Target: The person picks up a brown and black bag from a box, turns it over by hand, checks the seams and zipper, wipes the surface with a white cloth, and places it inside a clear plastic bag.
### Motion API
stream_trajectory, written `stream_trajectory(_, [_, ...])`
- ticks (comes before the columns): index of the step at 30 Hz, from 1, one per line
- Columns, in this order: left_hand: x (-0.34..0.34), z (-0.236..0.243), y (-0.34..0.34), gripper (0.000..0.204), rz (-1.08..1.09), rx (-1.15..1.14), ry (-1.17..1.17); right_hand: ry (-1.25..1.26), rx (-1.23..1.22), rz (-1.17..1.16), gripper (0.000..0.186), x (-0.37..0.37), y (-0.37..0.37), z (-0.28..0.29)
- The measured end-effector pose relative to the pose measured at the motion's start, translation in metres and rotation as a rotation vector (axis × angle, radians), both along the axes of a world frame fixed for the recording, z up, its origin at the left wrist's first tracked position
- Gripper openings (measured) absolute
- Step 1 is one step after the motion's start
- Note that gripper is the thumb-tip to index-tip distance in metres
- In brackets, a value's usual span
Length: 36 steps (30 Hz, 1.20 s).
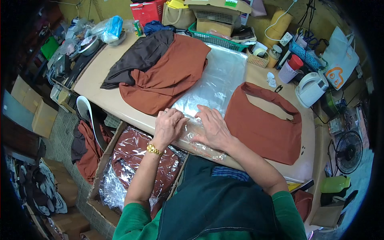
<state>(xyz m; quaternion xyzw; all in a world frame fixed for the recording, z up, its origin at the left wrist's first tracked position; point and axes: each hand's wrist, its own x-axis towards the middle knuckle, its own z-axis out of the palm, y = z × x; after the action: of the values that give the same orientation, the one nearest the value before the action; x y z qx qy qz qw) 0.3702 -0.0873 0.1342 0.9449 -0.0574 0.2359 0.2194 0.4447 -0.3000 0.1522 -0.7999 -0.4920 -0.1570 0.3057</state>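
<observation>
A stack of clear plastic bags (pixel 218 82) lies flat on the table in front of me. My left hand (pixel 170 124) is closed at its near edge, with the fingers pinched on a clear plastic bag (pixel 190 134) that wrinkles toward the table's front edge. My right hand (pixel 214 126) rests on the same plastic, its fingers spread and its thumb apart. Flat beside my right forearm lies a rust-brown cloth shoulder bag (pixel 264 128) with a wide looped strap. Beyond my left hand is a heap of rust-brown cloth (pixel 168 72) and dark brown cloth (pixel 140 58).
An open cardboard box (pixel 96 188) with plastic-wrapped rust-brown pieces stands below the table's front edge. A white chair (pixel 86 110) is at the left. A green basket (pixel 218 41), a white kettle (pixel 312 90) and a black fan (pixel 349 152) line the back and right.
</observation>
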Motion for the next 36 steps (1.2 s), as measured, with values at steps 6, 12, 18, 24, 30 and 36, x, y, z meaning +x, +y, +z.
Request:
stream_trajectory(6, [-0.006,0.064,-0.05,0.025,-0.113,-0.3,-0.334,-0.044,0.25,-0.08,0.011,0.052,0.012,0.032])
stream_trajectory(12, [-0.004,0.032,-0.047,0.019,-0.014,0.181,0.068,0.202,0.007,0.05,0.015,0.033,0.002,0.055])
stream_trajectory(18, [0.004,0.003,-0.021,0.011,0.032,-0.037,0.057,0.071,-0.217,0.041,0.018,0.003,-0.004,-0.027])
stream_trajectory(24, [-0.032,0.075,-0.05,0.022,-0.331,-0.652,0.446,0.133,0.084,-0.068,0.009,0.026,-0.007,0.014])
stream_trajectory(30, [0.051,-0.024,-0.055,0.049,-0.028,0.125,0.04,-0.1,0.356,0.164,0.009,0.003,-0.008,0.056])
stream_trajectory(36, [0.065,-0.034,-0.067,0.066,0.097,0.19,0.214,0.008,-0.198,-0.175,0.057,0.003,-0.076,0.038])
